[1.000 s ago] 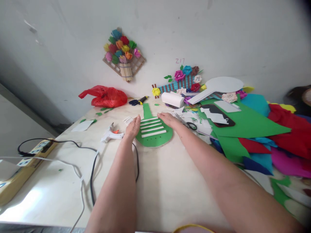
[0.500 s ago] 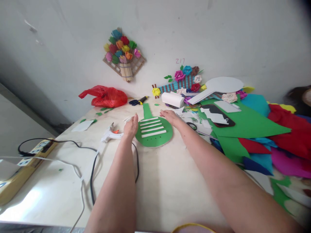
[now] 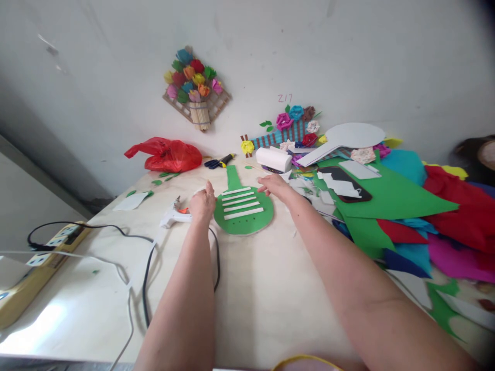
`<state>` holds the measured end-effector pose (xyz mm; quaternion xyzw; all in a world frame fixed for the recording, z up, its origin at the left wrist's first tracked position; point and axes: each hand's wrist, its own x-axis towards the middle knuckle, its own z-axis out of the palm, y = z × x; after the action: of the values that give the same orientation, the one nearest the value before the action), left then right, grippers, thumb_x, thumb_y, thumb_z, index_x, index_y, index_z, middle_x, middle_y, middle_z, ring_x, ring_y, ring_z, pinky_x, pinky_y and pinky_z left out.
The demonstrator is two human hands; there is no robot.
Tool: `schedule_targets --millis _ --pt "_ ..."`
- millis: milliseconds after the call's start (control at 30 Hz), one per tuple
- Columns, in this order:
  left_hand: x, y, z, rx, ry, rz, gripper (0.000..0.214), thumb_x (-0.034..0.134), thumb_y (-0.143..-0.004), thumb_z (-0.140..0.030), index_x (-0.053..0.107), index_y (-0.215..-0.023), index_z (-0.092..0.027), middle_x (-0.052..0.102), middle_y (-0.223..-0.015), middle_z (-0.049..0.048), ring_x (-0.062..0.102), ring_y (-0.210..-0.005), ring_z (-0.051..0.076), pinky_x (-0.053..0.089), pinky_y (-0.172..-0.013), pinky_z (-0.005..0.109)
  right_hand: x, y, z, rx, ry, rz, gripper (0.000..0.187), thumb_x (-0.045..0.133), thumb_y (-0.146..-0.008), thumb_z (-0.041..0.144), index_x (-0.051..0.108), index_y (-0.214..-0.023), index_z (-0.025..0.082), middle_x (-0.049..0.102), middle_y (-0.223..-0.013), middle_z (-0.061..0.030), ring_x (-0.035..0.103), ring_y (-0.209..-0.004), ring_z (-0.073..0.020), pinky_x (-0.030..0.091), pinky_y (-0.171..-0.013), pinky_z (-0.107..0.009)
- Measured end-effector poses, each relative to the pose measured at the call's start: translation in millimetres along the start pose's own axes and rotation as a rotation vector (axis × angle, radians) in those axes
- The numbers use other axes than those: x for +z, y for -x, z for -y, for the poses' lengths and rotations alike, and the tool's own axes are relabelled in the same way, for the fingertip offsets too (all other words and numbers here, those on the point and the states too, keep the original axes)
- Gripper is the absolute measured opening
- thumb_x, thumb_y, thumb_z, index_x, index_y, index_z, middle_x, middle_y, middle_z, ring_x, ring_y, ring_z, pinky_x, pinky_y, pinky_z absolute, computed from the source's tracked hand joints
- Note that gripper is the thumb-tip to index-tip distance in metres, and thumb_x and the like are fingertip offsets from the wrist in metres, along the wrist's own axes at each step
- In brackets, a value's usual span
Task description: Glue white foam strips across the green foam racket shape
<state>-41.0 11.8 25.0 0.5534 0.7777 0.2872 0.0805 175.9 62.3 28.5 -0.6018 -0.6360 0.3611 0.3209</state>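
Observation:
A green guitar-shaped cutout (image 3: 243, 220) lies flat on the pale table (image 3: 255, 293), with several white strips (image 3: 243, 204) across its round body. My left hand (image 3: 201, 204) rests at the cutout's left edge, next to the white glue gun (image 3: 174, 215). Its fingers are curled, and what they cover is hidden. My right hand (image 3: 275, 186) hovers at the cutout's upper right edge. Its fingers are stretched out and hold nothing.
A black cable (image 3: 146, 281) runs from the glue gun to a power strip (image 3: 42, 255) at the left. A red bag (image 3: 166, 154), scissors (image 3: 218, 162) and a white roll (image 3: 274, 159) lie by the wall. Coloured paper sheets (image 3: 406, 203) are piled at the right. Another person (image 3: 479, 154) shows at the right edge.
My left hand has drawn off the cutout toward the glue gun and curled its fingers over the loose white strips. My right hand has lifted slightly up and right.

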Motion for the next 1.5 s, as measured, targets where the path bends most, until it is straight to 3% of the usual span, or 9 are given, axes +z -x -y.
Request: schedule_targets --millis 233,967,1500 --pt "1.0 0.0 -0.6 -0.049 0.136 0.007 0.059 0.02 -0.082 -0.052 0.066 -0.091 -0.017 0.069 -0.075 0.0094 0.057 -0.095 0.026 0.038 -0.083 0.036 -0.3 2.9 0.9 0.007 0.042 0.032 0.034 0.043 -0.081 0.039 0.061 -0.091 0.012 0.069 -0.087 -0.0086 0.043 -0.036 -0.0065 0.036 -0.043 -0.022" --pt "-1.9 2.9 -5.0 -0.068 0.125 0.024 0.061 0.018 -0.082 -0.052 0.066 -0.091 -0.016 0.069 -0.074 0.01 0.057 -0.097 0.027 0.038 -0.083 0.037 6.5 11.6 4.2 -0.005 0.002 0.059 0.033 0.043 -0.083 0.035 0.058 -0.097 0.009 0.066 -0.096 -0.0121 0.042 -0.035 -0.0039 0.03 -0.037 -0.019" --pt "1.3 2.5 -6.0 -0.023 0.129 0.035 0.059 0.02 -0.082 -0.05 0.066 -0.092 -0.015 0.069 -0.072 0.0095 0.057 -0.094 0.028 0.039 -0.083 0.036 9.2 13.5 6.6 0.024 -0.007 0.074 0.033 0.042 -0.083 0.033 0.058 -0.099 0.01 0.065 -0.1 -0.0099 0.04 -0.032 -0.003 0.027 -0.034 -0.02"
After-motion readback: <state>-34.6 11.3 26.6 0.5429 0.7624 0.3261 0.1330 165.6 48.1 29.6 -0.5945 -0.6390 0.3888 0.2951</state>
